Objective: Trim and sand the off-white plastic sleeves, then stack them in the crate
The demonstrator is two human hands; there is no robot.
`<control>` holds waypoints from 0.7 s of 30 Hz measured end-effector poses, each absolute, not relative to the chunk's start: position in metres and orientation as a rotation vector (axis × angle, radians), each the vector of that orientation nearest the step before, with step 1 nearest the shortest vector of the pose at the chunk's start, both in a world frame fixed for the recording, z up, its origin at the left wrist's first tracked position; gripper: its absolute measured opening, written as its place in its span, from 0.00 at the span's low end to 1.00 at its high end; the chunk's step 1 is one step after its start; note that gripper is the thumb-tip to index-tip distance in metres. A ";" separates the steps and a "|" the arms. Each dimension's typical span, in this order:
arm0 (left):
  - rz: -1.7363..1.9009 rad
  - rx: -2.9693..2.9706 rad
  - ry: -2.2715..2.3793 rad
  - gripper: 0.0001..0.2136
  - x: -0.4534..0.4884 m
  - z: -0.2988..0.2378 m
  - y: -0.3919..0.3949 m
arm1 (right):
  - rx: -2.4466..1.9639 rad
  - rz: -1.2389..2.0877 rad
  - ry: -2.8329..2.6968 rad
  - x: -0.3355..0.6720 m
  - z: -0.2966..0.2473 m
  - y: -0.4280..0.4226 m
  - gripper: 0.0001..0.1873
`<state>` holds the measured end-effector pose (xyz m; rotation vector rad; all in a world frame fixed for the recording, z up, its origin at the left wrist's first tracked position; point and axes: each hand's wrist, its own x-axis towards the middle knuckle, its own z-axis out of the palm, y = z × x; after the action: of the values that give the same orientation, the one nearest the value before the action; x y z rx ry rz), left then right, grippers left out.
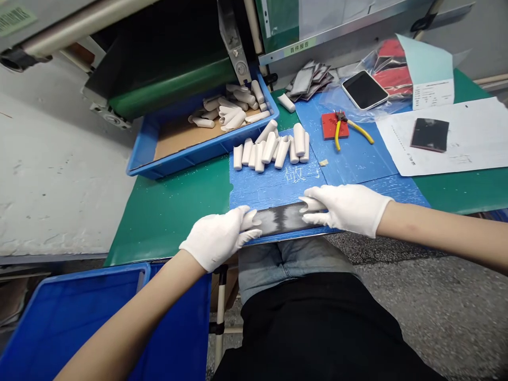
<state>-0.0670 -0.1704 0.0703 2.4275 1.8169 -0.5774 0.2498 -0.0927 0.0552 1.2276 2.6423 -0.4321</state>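
Note:
In a white glove, my left hand [222, 234] is closed around a white tubular piece [248, 220] with a scooped end. My right hand [343, 208], gloved too, grips a similar white piece [311, 204]. Both pieces are over the two ends of a black abrasive strip [282, 218] dusted with white powder, near the table's front edge. Whether they touch the strip is hard to tell. Just beyond, several more white pieces [270, 149] lie and stand in a cluster on the blue mat [257, 188].
A blue tray [174, 166] holding more white pieces sits back left, below a green conveyor roller [174, 87]. Yellow-handled cutters [342, 129] rest on a red pad [328, 127]. Farther right are a phone [365, 90], grey pads [304, 82], papers [468, 137] and a dark square pad [429, 135].

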 end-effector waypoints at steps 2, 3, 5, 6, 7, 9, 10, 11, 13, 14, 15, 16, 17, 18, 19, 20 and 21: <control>-0.621 2.530 1.708 0.28 -0.059 0.067 -0.169 | 1.148 -0.366 2.700 0.246 0.052 -0.094 0.26; -0.647 2.580 1.693 0.29 -0.056 0.064 -0.169 | 1.116 -0.324 2.701 0.245 0.050 -0.095 0.26; -0.670 2.629 1.704 0.31 -0.053 0.057 -0.168 | 1.083 -0.264 2.673 0.244 0.050 -0.099 0.25; -0.677 2.639 1.697 0.32 -0.053 0.053 -0.168 | 1.069 -0.250 2.660 0.243 0.050 -0.101 0.25; -0.683 2.643 1.683 0.32 -0.053 0.051 -0.167 | 1.052 -0.243 2.653 0.242 0.050 -0.102 0.26; -0.698 2.653 1.651 0.33 -0.053 0.050 -0.164 | 1.024 -0.235 2.667 0.237 0.053 -0.104 0.27; -0.703 2.665 1.637 0.32 -0.052 0.050 -0.162 | 1.015 -0.233 2.682 0.232 0.055 -0.104 0.26; -0.705 2.679 1.631 0.32 -0.051 0.052 -0.158 | 1.008 -0.235 2.691 0.227 0.057 -0.103 0.26; -0.725 2.682 1.629 0.30 -0.049 0.056 -0.152 | 0.994 -0.241 2.677 0.216 0.063 -0.100 0.25; -0.750 2.663 1.631 0.30 -0.048 0.059 -0.150 | 0.983 -0.240 2.659 0.212 0.067 -0.098 0.24; -0.791 2.627 1.627 0.29 -0.048 0.061 -0.149 | 0.967 -0.237 2.628 0.209 0.071 -0.097 0.24; -0.845 2.582 1.617 0.28 -0.048 0.064 -0.148 | 0.951 -0.236 2.581 0.207 0.075 -0.096 0.23; -0.905 2.535 1.598 0.26 -0.049 0.067 -0.148 | 0.938 -0.239 2.531 0.205 0.079 -0.095 0.22; -0.949 2.505 1.582 0.25 -0.049 0.070 -0.148 | 0.930 -0.245 2.497 0.204 0.082 -0.094 0.21; -0.967 2.490 1.577 0.25 -0.049 0.073 -0.147 | 0.924 -0.252 2.483 0.203 0.084 -0.093 0.20; -0.967 2.480 1.579 0.24 -0.049 0.075 -0.146 | 0.918 -0.258 2.489 0.201 0.085 -0.092 0.20; -0.953 2.476 1.582 0.25 -0.048 0.077 -0.145 | 0.914 -0.259 2.514 0.199 0.086 -0.091 0.21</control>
<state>-0.0477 -0.1449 0.0766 2.4759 1.5819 -0.9531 0.1990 -0.0913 0.0856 0.9144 2.5142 -0.2585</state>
